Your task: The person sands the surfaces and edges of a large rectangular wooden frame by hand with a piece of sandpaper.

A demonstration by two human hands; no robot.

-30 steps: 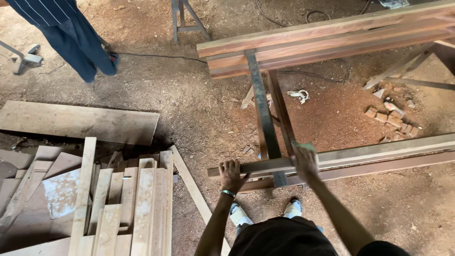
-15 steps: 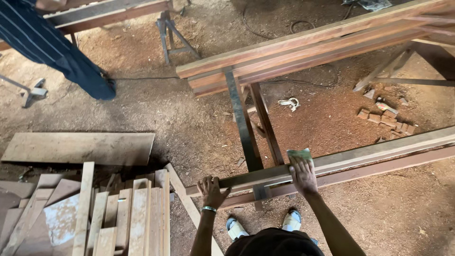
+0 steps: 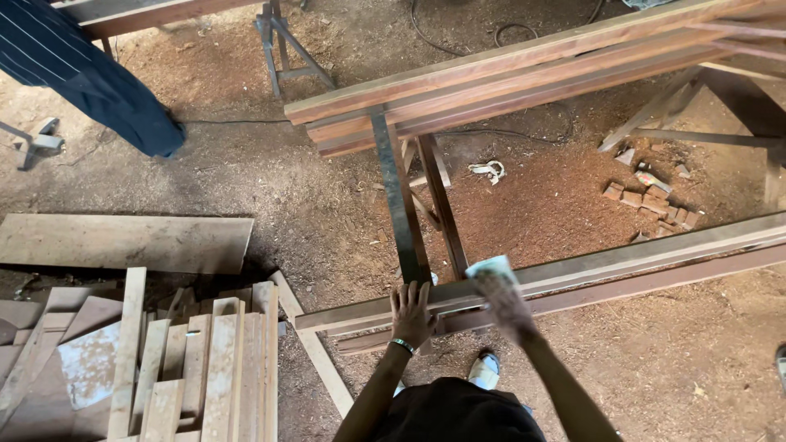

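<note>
A long wooden plank (image 3: pixel 622 260) lies across a metal stand (image 3: pixel 401 205) in front of me. My left hand (image 3: pixel 411 311) rests flat on the plank's near end, fingers spread, a green band on the wrist. My right hand (image 3: pixel 503 299) presses a pale sheet of sandpaper (image 3: pixel 489 268) against the plank's top; the hand is blurred with motion. A stack of several reddish planks (image 3: pixel 524 78) sits across the stand's far end.
A pile of short pale boards (image 3: pixel 188 360) lies at lower left, with a wide board (image 3: pixel 123 243) beyond it. Another person's dark trouser leg (image 3: pixel 98 82) stands upper left. Small wood blocks (image 3: pixel 651 200) and sawdust cover the dirt floor. A metal trestle (image 3: pixel 286 45) stands behind.
My view has shifted forward and left along the plank. My right hand has slid the sandpaper along the plank, and my left hand has stayed on the plank's end.
</note>
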